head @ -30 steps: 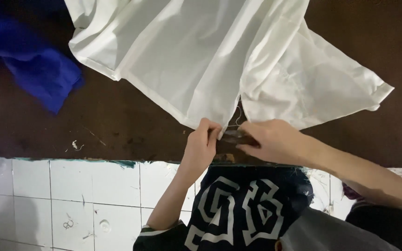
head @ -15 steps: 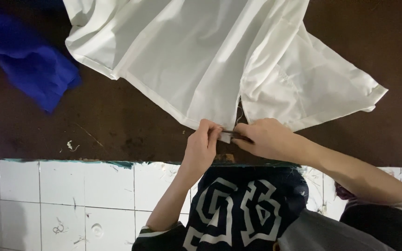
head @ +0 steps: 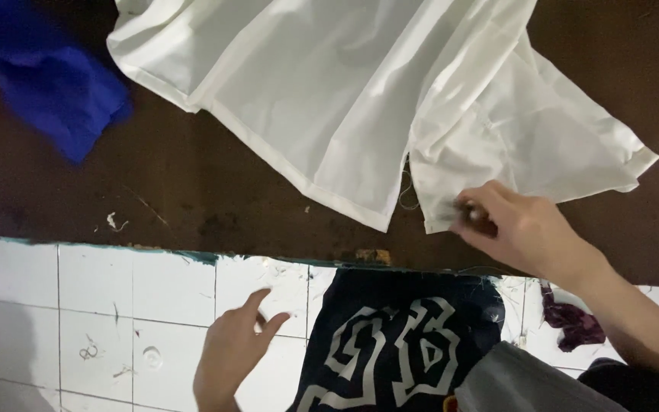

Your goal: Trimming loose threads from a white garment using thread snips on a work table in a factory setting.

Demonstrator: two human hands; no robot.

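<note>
Head view: right hand pinches the white cloth's corner on the dark table; left hand hangs open, empty, below the edge. One-handed tugging could bunch the cloth.

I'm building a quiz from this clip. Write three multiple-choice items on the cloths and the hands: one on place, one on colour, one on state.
1. Where does the blue cloth lie?
A. far left of the dark table
B. on the tiled floor
C. under the right hand

2. What colour is the large cloth spread on the table?
A. red
B. white
C. green

3. What is the left hand doing?
A. pinching the white cloth
B. gripping the blue cloth
C. hanging open, holding nothing

Answers: 1 A, it sits at the table's upper left. 2 B, the whole sheet is white. 3 C, its fingers are spread over the white tiles, while the right hand pinches the cloth's corner.
</note>
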